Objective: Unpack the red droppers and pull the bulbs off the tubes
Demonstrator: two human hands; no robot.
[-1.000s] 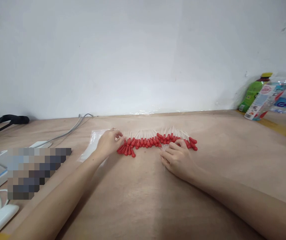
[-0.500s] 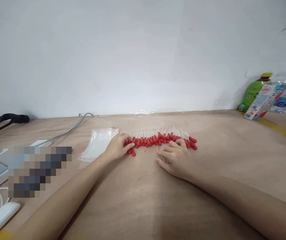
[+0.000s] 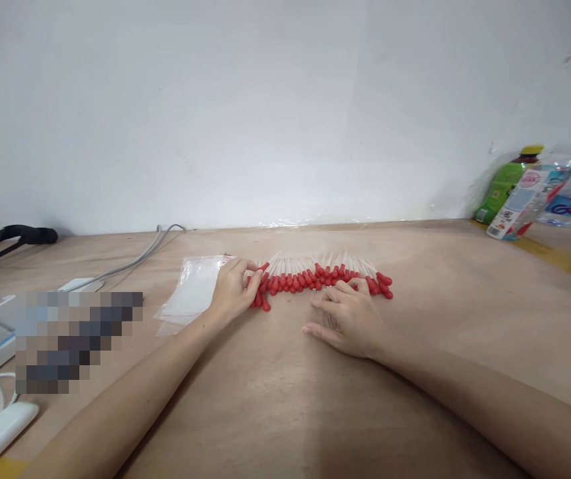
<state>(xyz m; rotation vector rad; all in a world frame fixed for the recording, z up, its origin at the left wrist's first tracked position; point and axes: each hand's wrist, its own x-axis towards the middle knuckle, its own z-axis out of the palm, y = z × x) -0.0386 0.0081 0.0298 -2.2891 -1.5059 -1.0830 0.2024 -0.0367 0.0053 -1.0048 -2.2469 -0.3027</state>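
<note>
A long row of droppers with red rubber bulbs (image 3: 295, 282) and thin clear tubes lies across the table, tubes pointing toward the wall. At the row's left end, my left hand (image 3: 235, 286) pinches a dropper (image 3: 264, 267) by its red bulb between thumb and fingers. My right hand (image 3: 350, 316) rests on the table just in front of the row, fingers curled, thumb somewhat apart. Clear plastic (image 3: 329, 318) shows beneath its fingers, but its kind is unclear. Partly behind my left hand lie clear zip bags (image 3: 190, 293).
Bottles (image 3: 508, 183) stand at the back right by the wall. On the left are a grey cable (image 3: 136, 259), a white oblong device (image 3: 3, 436), a pixelated patch, and a black object (image 3: 26, 236). Yellow tape (image 3: 560, 256) runs along the right side.
My left hand has shifted slightly left, and a red bulb now tilts up at its fingertips. The right thumb has moved a little away from the fingers.
</note>
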